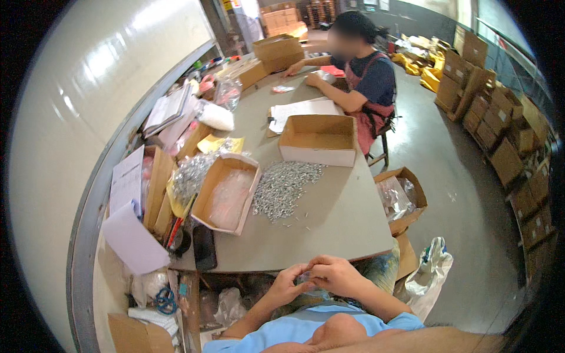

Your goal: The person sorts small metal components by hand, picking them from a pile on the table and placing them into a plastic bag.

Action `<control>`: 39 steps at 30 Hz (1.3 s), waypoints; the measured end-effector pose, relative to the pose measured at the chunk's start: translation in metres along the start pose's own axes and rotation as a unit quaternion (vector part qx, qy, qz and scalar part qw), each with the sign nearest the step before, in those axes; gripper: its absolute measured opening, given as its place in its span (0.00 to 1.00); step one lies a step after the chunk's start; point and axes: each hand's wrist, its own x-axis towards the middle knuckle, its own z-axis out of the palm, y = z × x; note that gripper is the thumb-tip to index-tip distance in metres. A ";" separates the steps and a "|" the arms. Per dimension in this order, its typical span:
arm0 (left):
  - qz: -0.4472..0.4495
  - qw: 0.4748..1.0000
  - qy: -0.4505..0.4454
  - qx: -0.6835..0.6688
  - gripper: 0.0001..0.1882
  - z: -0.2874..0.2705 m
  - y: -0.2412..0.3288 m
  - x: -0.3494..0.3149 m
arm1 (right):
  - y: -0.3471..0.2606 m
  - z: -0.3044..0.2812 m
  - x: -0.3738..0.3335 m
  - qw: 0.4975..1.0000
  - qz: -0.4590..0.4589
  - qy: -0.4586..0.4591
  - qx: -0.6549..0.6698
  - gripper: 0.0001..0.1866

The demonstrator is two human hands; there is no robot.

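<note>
My left hand (291,283) and my right hand (336,275) meet over my lap, just off the table's near edge. The fingers of both are closed on what looks like a small clear plastic bag (305,276); its contents are hidden by the fingers. Ahead on the grey table (329,220) lies a spread-out heap of small silvery metal parts (281,187), a few strayed from its near side. Left of the heap, an open cardboard box (231,203) holds clear plastic bags. Behind the heap stands an open cardboard box (321,130) with nothing visible inside.
A black phone (205,248) lies at the table's near left edge. Papers (134,235) and filled plastic bags crowd the left side. Across the table sits a co-worker (368,76). A box of clear bags (406,200) is on the right; cartons (500,126) line the far right.
</note>
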 end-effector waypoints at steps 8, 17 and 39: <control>-0.008 0.995 0.069 -0.077 0.09 0.010 -0.005 -0.001 | 0.002 -0.005 -0.006 0.998 0.066 0.011 0.015 0.07; 0.056 0.998 0.026 -0.021 0.05 -0.003 -0.007 0.002 | 0.004 -0.003 0.000 0.996 0.030 -0.039 0.080 0.07; -0.047 0.825 0.102 0.554 0.08 -0.249 -0.107 0.106 | 0.063 0.006 -0.007 0.984 0.163 0.070 -0.006 0.04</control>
